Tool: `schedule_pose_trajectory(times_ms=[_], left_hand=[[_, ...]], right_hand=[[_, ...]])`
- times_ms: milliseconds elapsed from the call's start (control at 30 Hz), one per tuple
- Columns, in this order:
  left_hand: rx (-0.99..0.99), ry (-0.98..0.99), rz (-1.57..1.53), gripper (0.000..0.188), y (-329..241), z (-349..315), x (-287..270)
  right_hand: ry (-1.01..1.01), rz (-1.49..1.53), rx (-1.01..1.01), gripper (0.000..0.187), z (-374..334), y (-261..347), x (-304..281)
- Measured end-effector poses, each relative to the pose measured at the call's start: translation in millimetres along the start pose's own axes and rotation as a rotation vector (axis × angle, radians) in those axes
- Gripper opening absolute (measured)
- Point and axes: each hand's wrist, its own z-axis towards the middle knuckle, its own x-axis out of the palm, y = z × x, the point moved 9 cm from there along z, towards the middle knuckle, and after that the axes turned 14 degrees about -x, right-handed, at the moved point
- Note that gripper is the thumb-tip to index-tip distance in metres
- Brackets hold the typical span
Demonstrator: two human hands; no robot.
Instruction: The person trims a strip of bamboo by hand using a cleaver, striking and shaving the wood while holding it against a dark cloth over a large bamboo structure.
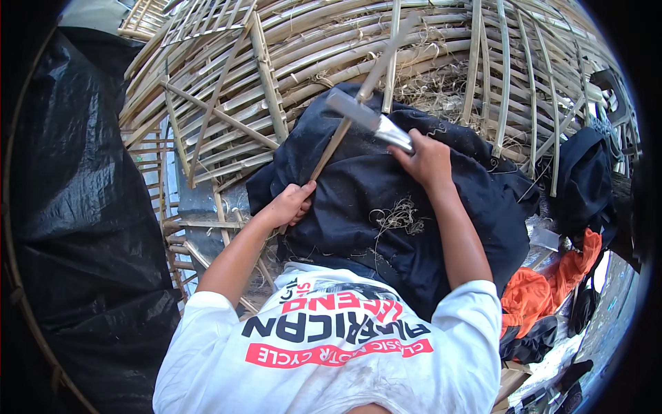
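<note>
My left hand point(292, 205) is closed around the lower end of a long, thin bamboo strip point(329, 150), which slants up and away to the right. In my right hand point(425, 161) is a knife point(354, 111) with a broad blade and a silvery handle, gripped by that handle. The blade lies across the strip in this view, partly blurred; whether it touches the strip I cannot tell. Dark cloth point(352, 190) covers my lap beneath both hands. A small tangle of pale shavings point(402, 217) rests on the cloth between my forearms.
Slatted bamboo point(331, 58) spreads ahead, with loose strips point(502, 76) lying across it and more shavings point(441, 93) on top. Black plastic sheeting point(83, 207) hangs at the left. Orange cloth point(541, 297) and a dark cloth bundle point(585, 172) are at the right.
</note>
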Motion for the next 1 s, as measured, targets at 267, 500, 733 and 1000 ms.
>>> schedule_pose_trajectory(times_ms=[267,500,733,1000], left_hand=[[0.076,-0.071,0.068,0.060,-6.9,-5.3,-3.4],[0.131,-0.006,0.017,0.058,0.8,0.0,-5.7],[0.116,-0.016,0.020,0.058,-1.4,-1.1,-4.5],[0.078,0.033,-0.023,0.057,-2.1,2.2,-2.6]], right_hand=[[0.116,-0.090,-0.099,0.051,6.1,30.0,-1.4],[0.073,-0.177,-0.067,0.054,9.6,18.8,-4.3],[0.065,-0.139,-0.074,0.054,8.2,23.3,5.6],[0.049,-0.114,0.123,0.053,0.2,0.8,3.2]])
